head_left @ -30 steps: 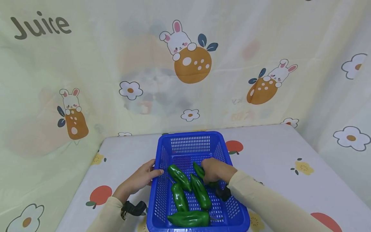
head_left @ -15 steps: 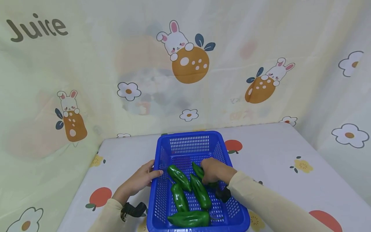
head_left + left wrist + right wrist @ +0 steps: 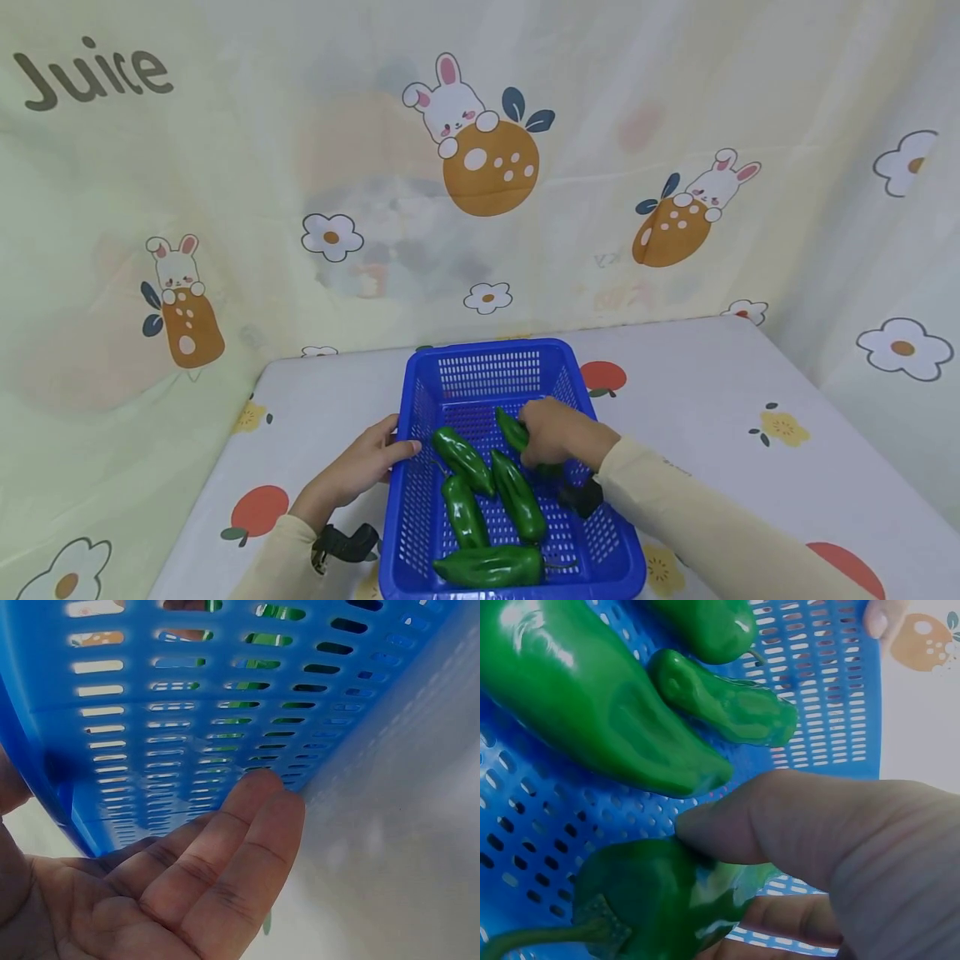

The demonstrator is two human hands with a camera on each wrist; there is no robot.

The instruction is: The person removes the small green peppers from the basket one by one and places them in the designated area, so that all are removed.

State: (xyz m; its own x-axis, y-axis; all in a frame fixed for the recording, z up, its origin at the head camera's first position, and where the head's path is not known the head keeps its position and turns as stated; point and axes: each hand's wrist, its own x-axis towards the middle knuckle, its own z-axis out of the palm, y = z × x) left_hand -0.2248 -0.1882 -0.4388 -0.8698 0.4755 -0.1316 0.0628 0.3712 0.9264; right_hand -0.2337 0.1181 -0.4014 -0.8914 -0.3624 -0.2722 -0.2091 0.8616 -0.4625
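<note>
A blue perforated plastic basket [image 3: 491,344] holds several glossy green peppers [image 3: 519,497]. At its left side my left hand [image 3: 363,462] grips the rim, thumb over the top; in the left wrist view the fingers [image 3: 251,859] lie fairly straight along the outside of the slotted wall. My right hand [image 3: 555,431] reaches inside at the right and pinches one green pepper [image 3: 652,896] between thumb and fingers. That pepper's stem points away from the palm in the right wrist view. From the head, the hand hides much of its middle.
The basket stands on a white fruit-print tablecloth [image 3: 705,400]. Behind it hangs a pale curtain [image 3: 405,167] printed with rabbits and flowers. A black wrist camera [image 3: 581,498] sits low inside the basket's right side, and another one [image 3: 348,542] is left of the basket.
My right hand and the pepper it pinches have shifted slightly up and toward the far end of the basket. The left hand and the other peppers stay put.
</note>
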